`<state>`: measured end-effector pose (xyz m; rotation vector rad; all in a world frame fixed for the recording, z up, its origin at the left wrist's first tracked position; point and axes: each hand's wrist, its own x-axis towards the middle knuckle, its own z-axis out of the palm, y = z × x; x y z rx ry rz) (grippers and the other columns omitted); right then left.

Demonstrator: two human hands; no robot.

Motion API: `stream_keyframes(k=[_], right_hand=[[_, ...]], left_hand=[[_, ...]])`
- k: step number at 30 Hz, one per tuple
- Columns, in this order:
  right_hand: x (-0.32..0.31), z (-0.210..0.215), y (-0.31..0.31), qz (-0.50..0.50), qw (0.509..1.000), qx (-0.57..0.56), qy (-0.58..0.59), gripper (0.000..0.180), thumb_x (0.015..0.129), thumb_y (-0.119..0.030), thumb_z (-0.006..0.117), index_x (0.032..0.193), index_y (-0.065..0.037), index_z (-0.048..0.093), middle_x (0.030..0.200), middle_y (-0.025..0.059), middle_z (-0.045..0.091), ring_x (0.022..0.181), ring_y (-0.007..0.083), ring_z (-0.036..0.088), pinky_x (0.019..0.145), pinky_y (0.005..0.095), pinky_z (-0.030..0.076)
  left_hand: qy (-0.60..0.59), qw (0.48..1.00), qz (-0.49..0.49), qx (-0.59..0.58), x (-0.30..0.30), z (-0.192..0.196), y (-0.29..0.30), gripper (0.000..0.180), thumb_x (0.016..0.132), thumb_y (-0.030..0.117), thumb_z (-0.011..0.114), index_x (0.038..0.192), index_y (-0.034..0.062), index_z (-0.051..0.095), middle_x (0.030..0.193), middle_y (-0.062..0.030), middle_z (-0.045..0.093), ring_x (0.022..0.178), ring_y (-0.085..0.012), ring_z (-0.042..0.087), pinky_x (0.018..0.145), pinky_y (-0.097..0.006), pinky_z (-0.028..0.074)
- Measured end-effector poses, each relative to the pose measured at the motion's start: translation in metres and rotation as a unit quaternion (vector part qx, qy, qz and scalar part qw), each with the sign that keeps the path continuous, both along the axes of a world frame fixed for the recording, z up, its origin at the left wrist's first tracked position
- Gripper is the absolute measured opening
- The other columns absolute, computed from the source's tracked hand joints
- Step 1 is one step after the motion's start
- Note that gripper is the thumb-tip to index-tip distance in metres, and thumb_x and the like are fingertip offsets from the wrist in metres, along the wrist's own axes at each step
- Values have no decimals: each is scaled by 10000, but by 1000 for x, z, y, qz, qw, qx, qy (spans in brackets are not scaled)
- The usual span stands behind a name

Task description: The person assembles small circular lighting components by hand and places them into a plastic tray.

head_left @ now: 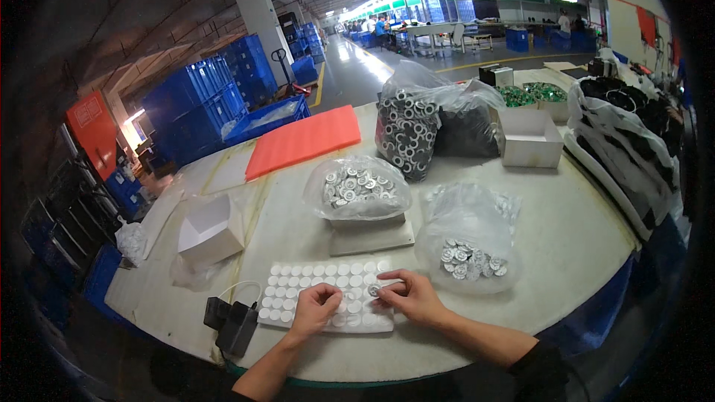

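Item: white sheet of round pads (316,294), flat on the desk (566,253) near its front edge, rows of pale discs across it; both hands rest on its right half.
Small metal disc (374,290): pinched in the grip of the right hand (413,299), thumb and forefinger pressed together on it, just above the sheet.
Left hand (315,309): fingers curled down onto the sheet, tips touching the pads; whether that grip holds anything, cannot tell.
Clear bag of silvery metal rings (465,242): just right of the hands, mouth slack, rings pooled at its bottom.
Second clear bag of metal parts (357,187): behind the sheet, sitting on a flat grey block (372,237).
Black adapter with white cord (232,321): left of the sheet, at the desk's edge.
White cardboard box (210,231): further left, closed.
Orange foam sheet (302,140): far side, lying flat.
Tall bag of dark ringed parts (406,130): behind the middle, upright; open white box (530,138) to its right.
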<state>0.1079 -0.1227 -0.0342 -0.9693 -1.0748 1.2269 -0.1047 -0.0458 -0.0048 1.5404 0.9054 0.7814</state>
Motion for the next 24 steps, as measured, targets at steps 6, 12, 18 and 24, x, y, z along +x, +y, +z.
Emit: stream_keyframes(k=[6,12,18,24], right_hand=[[4,1,4,-5,995,-44,94,248,898,-46,549,1065,135,520,978,180,622,873,243,652,792,315,556],[4,-4,6,-14,991,-33,127,259,911,-53,526,1095,130,518,1020,185,602,925,255,634,823,325,554],[3,4,4,-21,983,-68,169,263,904,-58,537,1092,127,529,1013,183,605,921,262,632,826,341,556],[3,5,1,-24,989,-58,134,254,887,-42,558,1076,129,545,1019,191,609,912,255,631,820,348,560]], left_hand=[[-43,998,-37,12,40,2,-7,112,879,117,591,877,5,598,687,36,547,610,-41,493,534,-184,400],[11,994,2,104,54,0,-8,144,860,121,605,869,-23,602,721,-36,617,637,-79,575,579,-224,477],[58,973,57,217,61,2,-15,123,796,96,653,789,-18,608,737,-92,641,625,-136,631,566,-256,511],[84,940,73,322,63,2,-19,99,754,58,673,737,-10,604,696,-103,608,604,-176,633,554,-265,512]])
